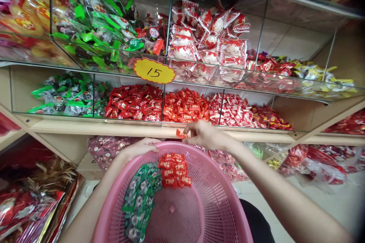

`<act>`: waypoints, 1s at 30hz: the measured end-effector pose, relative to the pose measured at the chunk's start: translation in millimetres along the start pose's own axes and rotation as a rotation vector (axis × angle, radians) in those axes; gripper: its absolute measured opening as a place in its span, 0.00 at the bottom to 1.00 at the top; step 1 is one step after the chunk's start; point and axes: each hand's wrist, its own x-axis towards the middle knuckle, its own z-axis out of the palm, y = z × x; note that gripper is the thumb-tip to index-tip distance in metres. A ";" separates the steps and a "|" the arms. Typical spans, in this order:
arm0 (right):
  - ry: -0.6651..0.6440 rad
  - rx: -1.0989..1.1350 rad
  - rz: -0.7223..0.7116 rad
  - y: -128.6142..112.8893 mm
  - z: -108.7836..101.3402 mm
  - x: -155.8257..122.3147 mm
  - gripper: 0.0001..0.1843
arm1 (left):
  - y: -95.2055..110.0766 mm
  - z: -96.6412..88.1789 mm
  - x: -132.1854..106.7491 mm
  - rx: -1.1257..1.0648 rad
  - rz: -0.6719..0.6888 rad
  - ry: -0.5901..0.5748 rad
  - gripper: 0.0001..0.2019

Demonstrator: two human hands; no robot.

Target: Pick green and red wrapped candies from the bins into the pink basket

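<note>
A pink plastic basket [225,197] with mesh walls sits low in front of me. My left hand [142,148] grips its far rim on the left side. Over the far rim, my right hand [203,134] pinches a small orange-red candy packet [181,133] between thumb and fingers. Inside the basket lie a cluster of orange-red candy packets [174,171] and, left of them, a strip-like pile of green-wrapped packets [141,201]. Just beyond my right hand is a shelf compartment full of similar orange-red packets [186,106].
Glass-divided shelves hold red packets [134,102], green-wrapped packets [67,95], red-and-white packets [209,41] and small mixed candies [236,110]. A yellow tag [154,71] reads 15. A wooden ledge [114,128] runs above bagged goods [316,163]. Shiny red packages [23,205] stand at lower left.
</note>
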 end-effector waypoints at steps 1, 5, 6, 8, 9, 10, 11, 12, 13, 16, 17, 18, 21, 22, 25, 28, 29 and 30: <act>-0.031 -0.049 -0.024 -0.4 14.6 -1.0 0.12 | -0.7 -0.3 0.2 0.002 0.000 -0.008 0.22; -0.113 -0.265 -0.082 2.3 64.7 3.5 0.13 | -1.4 -0.9 -0.7 0.032 0.032 -0.023 0.21; -0.134 -0.298 -0.098 3.1 72.5 5.6 0.14 | -1.0 -1.0 -1.2 0.034 0.037 -0.027 0.20; -0.171 -0.343 -0.128 3.6 81.6 9.7 0.15 | 0.1 -0.8 -2.1 0.038 0.043 -0.037 0.19; -0.186 -0.359 -0.138 3.1 83.4 11.6 0.15 | 0.7 -0.7 -2.5 0.041 0.044 -0.041 0.19; -0.197 -0.372 -0.141 2.0 84.1 13.2 0.15 | 1.3 -0.5 -2.7 0.044 0.044 -0.041 0.18; -0.203 -0.382 -0.138 0.5 84.1 14.4 0.15 | 1.9 -0.3 -2.9 0.045 0.041 -0.037 0.18; -0.208 -0.390 -0.126 -1.1 83.9 15.4 0.15 | 2.5 0.0 -3.1 0.046 0.039 -0.031 0.17; -0.208 -0.398 -0.111 -2.7 83.8 15.9 0.15 | 3.0 0.2 -3.2 0.043 0.039 -0.024 0.17; -0.184 -0.417 -0.073 -5.5 85.6 14.8 0.16 | 3.8 0.8 -3.5 0.012 0.045 -0.029 0.15; -0.170 -0.415 -0.070 -5.6 86.0 13.7 0.16 | 3.7 0.8 -3.6 0.003 0.042 -0.037 0.15; -0.154 -0.409 -0.070 -5.5 85.8 12.4 0.17 | 3.4 0.7 -3.5 -0.005 0.038 -0.042 0.15; -0.091 -0.351 -0.070 -4.7 76.5 9.7 0.18 | 1.7 0.1 -2.6 -0.021 0.030 -0.033 0.16; -0.056 -0.319 -0.072 -4.7 70.2 9.8 0.17 | 1.1 -0.1 -2.2 -0.026 0.027 -0.029 0.18; 0.093 -0.201 -0.084 -4.3 44.3 15.5 0.15 | 1.2 0.3 -1.8 -0.033 0.015 -0.025 0.20; 0.254 -0.139 -0.050 -0.8 19.1 30.5 0.14 | 3.9 1.7 -3.0 -0.028 0.013 -0.018 0.20; 0.291 -0.132 -0.035 1.1 13.0 37.2 0.14 | 4.7 2.1 -3.4 -0.027 0.012 -0.016 0.20; 0.314 -0.128 -0.024 3.1 8.5 44.4 0.14 | 5.0 2.3 -3.6 -0.027 0.010 -0.013 0.20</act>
